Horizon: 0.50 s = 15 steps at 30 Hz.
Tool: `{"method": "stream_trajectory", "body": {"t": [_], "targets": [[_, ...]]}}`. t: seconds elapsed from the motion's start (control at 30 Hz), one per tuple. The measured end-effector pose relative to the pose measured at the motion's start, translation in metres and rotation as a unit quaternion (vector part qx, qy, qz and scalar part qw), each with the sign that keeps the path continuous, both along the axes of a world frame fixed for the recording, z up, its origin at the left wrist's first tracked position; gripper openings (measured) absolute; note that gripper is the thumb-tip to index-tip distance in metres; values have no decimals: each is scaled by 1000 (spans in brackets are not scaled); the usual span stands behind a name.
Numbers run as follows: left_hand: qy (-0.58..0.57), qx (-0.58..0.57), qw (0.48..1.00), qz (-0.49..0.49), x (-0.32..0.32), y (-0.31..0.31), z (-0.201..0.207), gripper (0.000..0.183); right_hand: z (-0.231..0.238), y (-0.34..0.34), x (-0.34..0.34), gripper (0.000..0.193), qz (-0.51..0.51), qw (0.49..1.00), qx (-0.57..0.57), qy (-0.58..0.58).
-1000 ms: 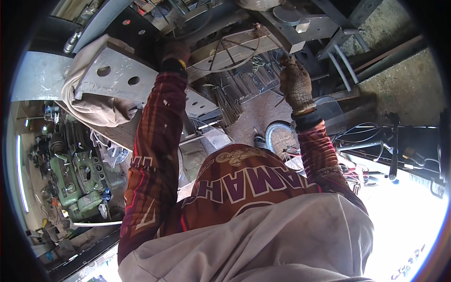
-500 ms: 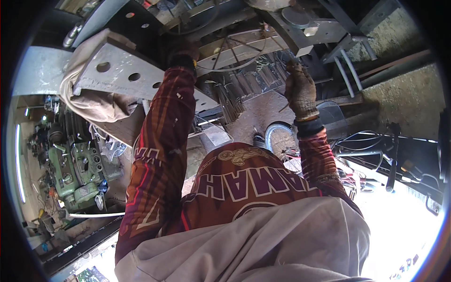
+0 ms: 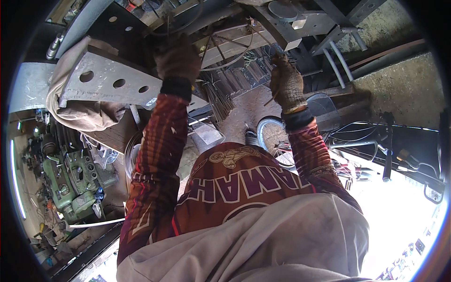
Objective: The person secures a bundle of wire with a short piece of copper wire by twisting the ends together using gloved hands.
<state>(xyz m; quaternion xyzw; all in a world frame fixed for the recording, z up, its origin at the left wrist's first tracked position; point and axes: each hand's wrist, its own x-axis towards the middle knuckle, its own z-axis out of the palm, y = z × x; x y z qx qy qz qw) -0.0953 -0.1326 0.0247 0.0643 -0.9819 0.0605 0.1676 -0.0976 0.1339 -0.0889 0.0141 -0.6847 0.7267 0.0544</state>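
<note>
My left hand [image 3: 178,60], in a brown work glove, is raised beside a dark steel beam with round holes. Its fingers look curled; shadow hides what is in them. To the right, my right hand [image 3: 286,83], in a knitted glove, is closed, with a thin rod [image 3: 269,100] sticking out below the fist. Between the hands is a metal frame with a curved thin bar [image 3: 230,64] and crossing rods. A pale steel plate with holes [image 3: 105,80] lies left of my left forearm, over a beige cloth [image 3: 89,117].
A green machine [image 3: 70,176] stands at the lower left, with a coil of wire [image 3: 133,152] nearer my left arm. Cut metal bars [image 3: 221,101] are piled beyond the frame. A bicycle wheel [image 3: 272,136] is below my right hand. Steel brackets [image 3: 336,40] jut out at the upper right.
My left hand has come back toward me, out from the shadow of the beam. The right hand has shifted slightly left and up. The whole view has shifted a little.
</note>
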Motion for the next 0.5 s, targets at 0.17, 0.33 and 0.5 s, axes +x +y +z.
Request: {"method": "stream_trajectory", "body": {"t": [0.17,0.33,0.5], "targets": [[-39,144,957,-249,62,80,-9,30,30,-27,9,21,28,920,-288,-263],[-129,177,946,-238,77,94,-21,30,38,-37,14,22,13,936,-273,-222],[-167,175,937,-252,87,99,-5,33,52,-42,21,20,-12,925,-266,-270]]}}
